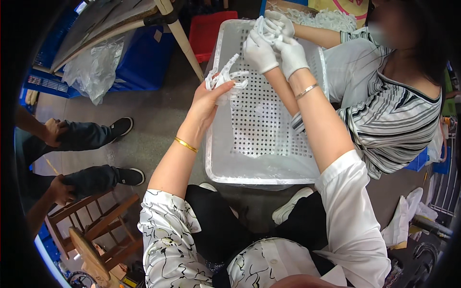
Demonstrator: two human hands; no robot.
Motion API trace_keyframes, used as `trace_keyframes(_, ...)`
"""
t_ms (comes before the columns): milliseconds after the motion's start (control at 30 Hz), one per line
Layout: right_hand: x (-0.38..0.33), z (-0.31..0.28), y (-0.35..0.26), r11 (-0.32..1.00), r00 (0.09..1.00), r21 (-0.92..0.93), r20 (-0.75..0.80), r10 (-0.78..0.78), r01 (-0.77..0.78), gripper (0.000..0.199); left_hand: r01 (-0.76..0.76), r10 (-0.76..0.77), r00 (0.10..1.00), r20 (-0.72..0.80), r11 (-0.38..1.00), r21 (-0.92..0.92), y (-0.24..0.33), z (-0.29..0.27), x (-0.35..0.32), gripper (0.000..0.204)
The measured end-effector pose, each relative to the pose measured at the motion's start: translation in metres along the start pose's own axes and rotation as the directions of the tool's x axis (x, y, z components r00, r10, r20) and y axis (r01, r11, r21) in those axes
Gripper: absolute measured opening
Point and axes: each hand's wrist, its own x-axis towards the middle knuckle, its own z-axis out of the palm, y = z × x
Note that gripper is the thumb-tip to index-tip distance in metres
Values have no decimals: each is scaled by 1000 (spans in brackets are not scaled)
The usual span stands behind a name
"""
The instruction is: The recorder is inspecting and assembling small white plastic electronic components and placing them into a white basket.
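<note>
My left hand, bare, is closed round a bunch of white branched plastic pieces above the left side of a white perforated basket. A white glove covers my right hand. Its fingers close on a second cluster of white plastic pieces over the basket's far part. A co-worker's two gloved hands, the near one and the far one, hold that same cluster. My right fingertips are partly hidden among the pieces.
Clear plastic sheeting lines the basket. Beyond it stand a red bin and a box of white pieces. The co-worker sits at the right. A seated person's legs, a wooden chair and a blue crate are left.
</note>
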Motion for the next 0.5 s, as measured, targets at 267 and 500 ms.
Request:
trace_keyframes(267,17,-5,25,959,994,275,100,39,-65,28,14,-14,1000,23,1000,-15,-2,-5,0,53)
trace_keyframes(500,30,-2,31,943,987,295,7,159,-154,28,16,-16,999,40,1000,-10,-4,-4,3,53)
